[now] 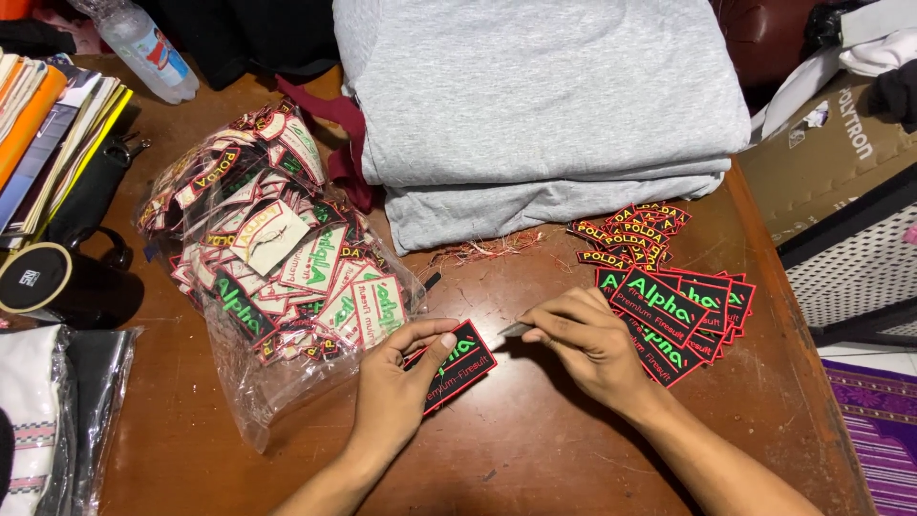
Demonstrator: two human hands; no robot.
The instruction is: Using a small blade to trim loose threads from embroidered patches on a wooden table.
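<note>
Black embroidered cloth makes up the patch [455,365] that is pinned at its left end between the thumb and fingers of the left hand [396,382], low over a brown wooden surface [535,449]; the patch is edged in red and lettered in green and red, and it is tilted, its right end raised toward the upper right. The right hand [587,342] is closed around a small dark metal tool [516,329], whose tip points left and sits just beside the upper right corner of the patch; whether the tip touches the patch cannot be told. The two hands are held near each other but apart. Just right of the right hand, a loose pile of matching patches [688,311] is spread on the surface, and beyond it a heap of smaller patches [632,234] is seen. To the left, a clear plastic bag [272,277] stuffed with patches, many turned white side up, is lying on the surface. Folded grey garments [535,105] are stacked at the far edge, with a tuft of red thread scraps [482,250] in front of them. A plastic bottle [143,43] and a stack of books [48,124] are seen at the upper left.
</note>
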